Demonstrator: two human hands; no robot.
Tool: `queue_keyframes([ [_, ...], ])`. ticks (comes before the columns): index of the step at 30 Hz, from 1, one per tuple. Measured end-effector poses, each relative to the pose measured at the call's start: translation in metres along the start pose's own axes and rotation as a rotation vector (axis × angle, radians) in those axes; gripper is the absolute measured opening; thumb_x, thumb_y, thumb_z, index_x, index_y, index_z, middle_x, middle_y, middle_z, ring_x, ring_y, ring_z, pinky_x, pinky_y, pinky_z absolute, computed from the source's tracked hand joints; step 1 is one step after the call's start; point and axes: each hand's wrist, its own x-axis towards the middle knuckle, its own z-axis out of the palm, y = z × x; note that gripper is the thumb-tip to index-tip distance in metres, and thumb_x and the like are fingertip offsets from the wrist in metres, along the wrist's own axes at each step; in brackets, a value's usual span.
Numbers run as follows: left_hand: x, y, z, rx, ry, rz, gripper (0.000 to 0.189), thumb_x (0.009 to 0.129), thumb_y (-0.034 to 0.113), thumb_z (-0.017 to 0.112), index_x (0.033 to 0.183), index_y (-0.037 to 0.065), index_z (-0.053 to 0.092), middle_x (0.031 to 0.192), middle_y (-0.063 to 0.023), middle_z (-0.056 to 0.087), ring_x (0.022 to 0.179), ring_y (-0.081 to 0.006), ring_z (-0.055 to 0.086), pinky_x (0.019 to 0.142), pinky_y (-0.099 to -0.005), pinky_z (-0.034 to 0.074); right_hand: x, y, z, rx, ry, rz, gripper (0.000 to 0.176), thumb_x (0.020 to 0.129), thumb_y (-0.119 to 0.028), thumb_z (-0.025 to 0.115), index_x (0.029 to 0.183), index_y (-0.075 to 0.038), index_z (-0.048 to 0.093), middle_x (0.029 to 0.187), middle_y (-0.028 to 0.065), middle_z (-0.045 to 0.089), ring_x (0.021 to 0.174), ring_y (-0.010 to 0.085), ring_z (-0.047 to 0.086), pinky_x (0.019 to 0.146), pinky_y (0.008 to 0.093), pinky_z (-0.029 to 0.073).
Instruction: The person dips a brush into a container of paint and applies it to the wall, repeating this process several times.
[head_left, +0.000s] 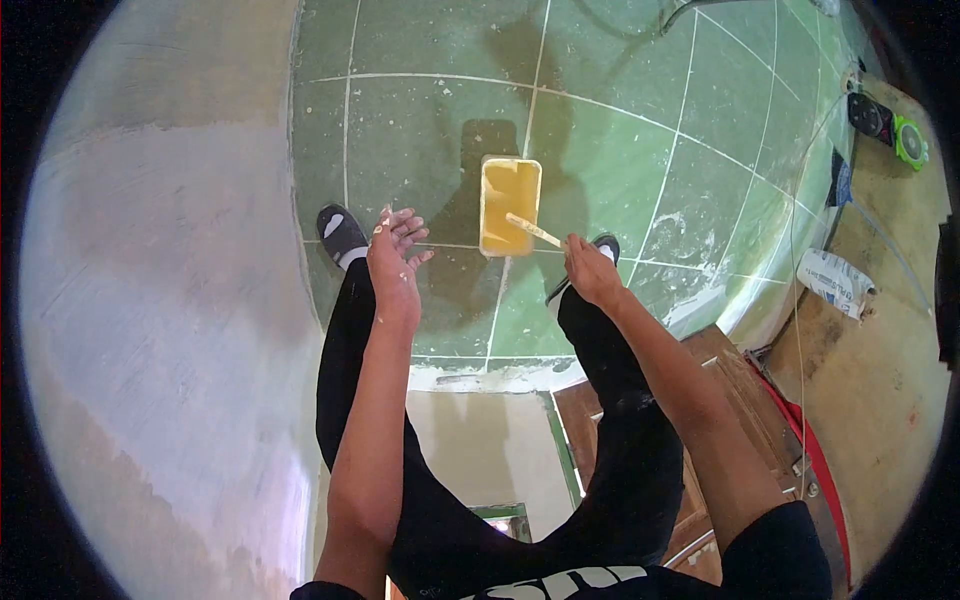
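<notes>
Pale stick: held right of centre, its far end lying over the near right corner of the yellow tray on the green tiled floor; tip type hard to make out.

Left to right:
- Grey wall.
- Left shoe.
- Left hand: arm stretched forward, fingers spread loose, speckled white, holding nothing.
- Right hand: arm extended, fingers curled round the stick's near end, fingertips hidden.
- Right shoe: partly covered by that hand.
- White bag: print unreadable.
</notes>
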Motion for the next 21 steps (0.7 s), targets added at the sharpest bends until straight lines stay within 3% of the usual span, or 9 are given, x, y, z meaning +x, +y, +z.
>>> queue_keyframes([
  [2,-0.001,-0.002,0.001,0.004,-0.002,0.006,0.048,0.098,0.052,0.047,0.117,0.009,0.057,0.109,-0.0052,0.061,0.104,-0.0199,0.056,0.087,-0.0388,0.041,-0.002,0.009,0.005,0.011,0.096,-0.140,0.026,0.095,-0.020,0.048,0.112,-0.001,0.043,0.103,0.0238,0.060,0.099,0.0434,0.059,0.084,0.0521,0.049],
  [11,-0.004,-0.012,0.002,0.037,-0.006,0.016,0.047,0.098,0.051,0.046,0.118,0.009,0.057,0.109,-0.0051,0.060,0.104,-0.0197,0.056,0.086,-0.0376,0.042,-0.010,0.018,0.014,0.113,0.003,-0.083,0.027,0.093,-0.017,0.051,0.111,0.001,0.045,0.103,0.0251,0.059,0.099,0.0449,0.058,0.084,0.0522,0.048],
  [18,-0.006,-0.016,0.007,0.037,-0.021,0.030,0.047,0.098,0.051,0.048,0.118,0.009,0.057,0.109,-0.0046,0.060,0.104,-0.0189,0.056,0.084,-0.0354,0.043,-0.012,0.030,0.015,0.081,0.048,-0.140,0.021,0.096,-0.015,0.048,0.112,-0.001,0.046,0.102,0.0240,0.058,0.100,0.0440,0.058,0.084,0.0523,0.048],
  [21,-0.004,-0.019,0.006,0.056,-0.017,0.029,0.047,0.098,0.051,0.048,0.118,0.009,0.057,0.109,-0.0046,0.060,0.104,-0.0190,0.056,0.084,-0.0354,0.043,-0.011,0.034,0.020,0.099,-0.046,-0.119,0.020,0.097,-0.014,0.047,0.113,-0.002,0.046,0.102,0.0234,0.059,0.099,0.0437,0.059,0.084,0.0521,0.048],
])
